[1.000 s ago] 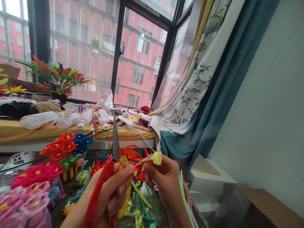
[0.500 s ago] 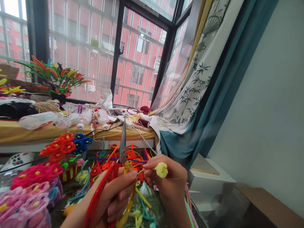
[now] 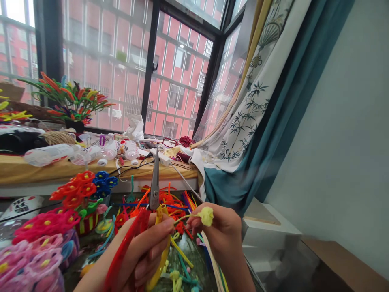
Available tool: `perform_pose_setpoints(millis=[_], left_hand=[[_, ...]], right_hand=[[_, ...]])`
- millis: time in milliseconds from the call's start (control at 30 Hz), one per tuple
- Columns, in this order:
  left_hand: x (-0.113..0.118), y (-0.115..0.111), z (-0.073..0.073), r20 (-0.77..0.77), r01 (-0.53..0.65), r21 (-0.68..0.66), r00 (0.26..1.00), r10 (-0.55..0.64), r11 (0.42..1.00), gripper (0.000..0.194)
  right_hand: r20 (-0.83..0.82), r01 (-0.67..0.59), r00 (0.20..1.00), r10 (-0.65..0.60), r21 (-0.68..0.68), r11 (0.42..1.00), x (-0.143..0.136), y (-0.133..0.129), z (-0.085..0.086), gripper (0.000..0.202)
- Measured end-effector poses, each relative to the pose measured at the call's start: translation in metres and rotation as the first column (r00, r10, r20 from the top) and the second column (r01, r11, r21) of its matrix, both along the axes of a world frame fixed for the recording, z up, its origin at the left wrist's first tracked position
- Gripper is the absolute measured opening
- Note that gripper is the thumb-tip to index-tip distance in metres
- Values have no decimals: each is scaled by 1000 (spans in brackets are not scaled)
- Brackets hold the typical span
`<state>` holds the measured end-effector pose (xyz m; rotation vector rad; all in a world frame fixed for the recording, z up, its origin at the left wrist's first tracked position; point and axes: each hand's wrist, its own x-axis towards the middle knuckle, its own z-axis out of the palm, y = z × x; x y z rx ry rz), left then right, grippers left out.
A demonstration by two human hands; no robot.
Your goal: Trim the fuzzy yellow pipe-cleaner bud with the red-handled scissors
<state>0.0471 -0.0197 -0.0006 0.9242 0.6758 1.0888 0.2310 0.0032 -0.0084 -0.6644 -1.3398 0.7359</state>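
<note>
My left hand (image 3: pixel 146 247) is closed around red-handled scissors (image 3: pixel 154 190), their blades together and pointing up. A curved yellow piece (image 3: pixel 160 213) shows beside the handles; I cannot tell if it belongs to the scissors. Between thumb and forefinger the same hand pinches the end of a thin yellow stem (image 3: pixel 181 219). At the stem's other end is a small fluffy yellow flower head (image 3: pixel 207 216). My right hand (image 3: pixel 223 231) has its fingers curled on the stem just below that head. Its fingertips are partly hidden.
Pink chenille flowers (image 3: pixel 45 257), red ones (image 3: pixel 74 188) and blue ones (image 3: pixel 105 182) stand at the left. Red chenille pieces (image 3: pixel 170 198) lie beyond my hands. Plastic bottles (image 3: pixel 50 154) line the window ledge. A teal curtain (image 3: pixel 273 142) hangs at the right.
My right hand has shifted slightly right along the stem, and more stem shows between the hands. The flower head has turned a little. The scissors have moved slightly left.
</note>
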Motion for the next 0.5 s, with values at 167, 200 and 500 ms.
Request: perform_pose_setpoints(millis=[167, 200, 500], left_hand=[[-1, 0, 4, -42, 36, 18, 999, -35, 999, 70], [-1, -1, 4, -47, 30, 23, 998, -29, 999, 71], [-1, -2, 3, -151, -80, 95, 984, 94, 992, 68]], right_hand=[[-16, -79, 997, 79, -23, 997, -6, -3, 12, 6], [-32, -94, 995, 93, -15, 995, -7, -4, 13, 5], [-66, -193, 980, 189, -58, 980, -5, -1, 3, 13]])
